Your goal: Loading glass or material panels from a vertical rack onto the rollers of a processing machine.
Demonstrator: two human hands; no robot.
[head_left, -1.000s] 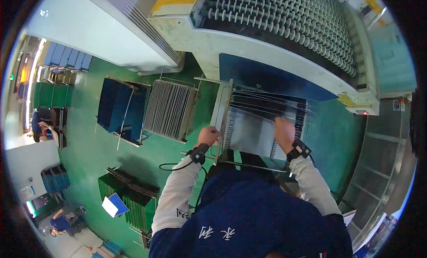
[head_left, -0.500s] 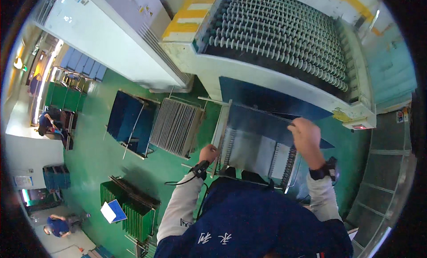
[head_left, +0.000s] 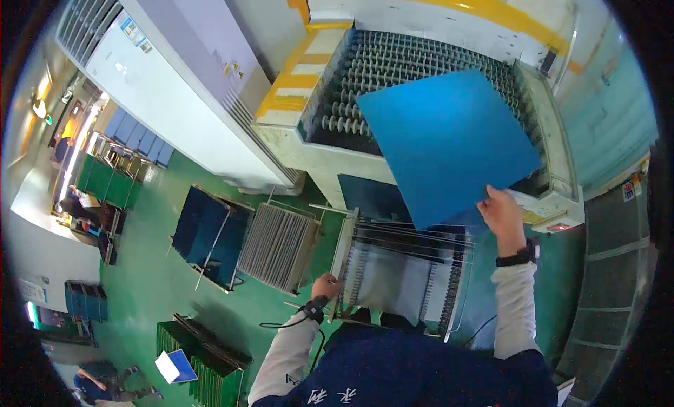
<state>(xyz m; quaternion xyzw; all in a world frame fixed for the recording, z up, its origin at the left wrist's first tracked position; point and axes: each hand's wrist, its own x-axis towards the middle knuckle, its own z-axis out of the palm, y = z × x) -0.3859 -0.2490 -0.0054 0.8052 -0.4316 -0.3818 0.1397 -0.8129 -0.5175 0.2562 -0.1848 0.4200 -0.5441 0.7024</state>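
A flat blue panel [head_left: 449, 143] is tilted over the near side of the roller conveyor [head_left: 344, 112]. My right hand [head_left: 504, 214] pinches the panel at its lower right edge. In front of my body stands a slotted rack [head_left: 346, 256], with several thin panels upright at its far end. My left hand [head_left: 326, 287] is closed at the rack's left side rail, though its fingertips are partly hidden. Behind the rack, a dark blue panel [head_left: 372, 198] leans against the machine's front.
To the left stand a rack of dark panels [head_left: 200, 231] and a ribbed grey rack [head_left: 277, 249]. Green panels [head_left: 210, 351] with a blue-and-white sheet [head_left: 177, 366] are at lower left. A tall white cabinet unit [head_left: 161, 91] borders the conveyor. Other people are at far left.
My right hand has raised the blue panel from the rack, up and away from me, over the rollers. My left hand stays at the rack's rail. The view has tilted upward.
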